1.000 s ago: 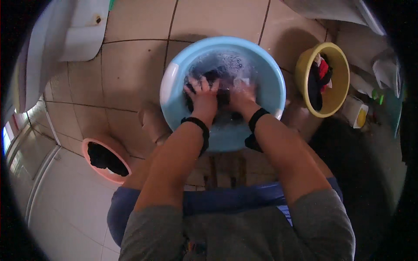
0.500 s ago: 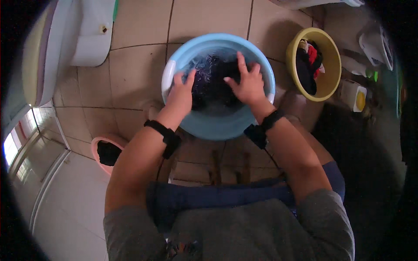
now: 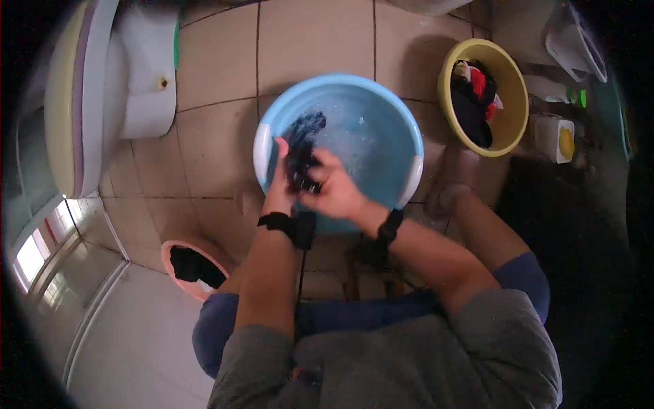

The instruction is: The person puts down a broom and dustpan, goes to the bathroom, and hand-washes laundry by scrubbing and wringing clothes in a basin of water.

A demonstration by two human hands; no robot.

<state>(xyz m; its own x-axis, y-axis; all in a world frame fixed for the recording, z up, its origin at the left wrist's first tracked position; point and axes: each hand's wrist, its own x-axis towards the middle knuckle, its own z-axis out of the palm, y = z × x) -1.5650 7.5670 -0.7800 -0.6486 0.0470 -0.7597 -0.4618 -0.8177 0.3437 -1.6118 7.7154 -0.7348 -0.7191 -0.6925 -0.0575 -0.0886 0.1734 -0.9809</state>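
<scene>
A light blue basin point(image 3: 340, 80) with white handles holds water on the tiled floor in front of me. A wet, dark cloth garment point(image 3: 302, 160) is bunched at the left side of the basin, its far end trailing toward the water. My left hand point(image 3: 278, 187) is closed around the near side of the cloth, thumb up along its left. From the right, my right hand point(image 3: 337, 189) presses its curled fingers into the same bunch. The cloth's exact kind cannot be made out. Black bands sit on both wrists.
A yellow basin point(image 3: 521, 102) with dark, red and white clothes stands at the right. Beside it are a white bottle with a green cap point(image 3: 581, 98) and a white jug with a yellow cap point(image 3: 555, 140). A pink basin point(image 3: 165, 255) holds dark cloth at left. A toilet point(image 3: 146, 88) stands far left.
Both hands were spread over the dark cloth in the water. Now the cloth is gathered between them at the basin's left side, and open water shows at the right.
</scene>
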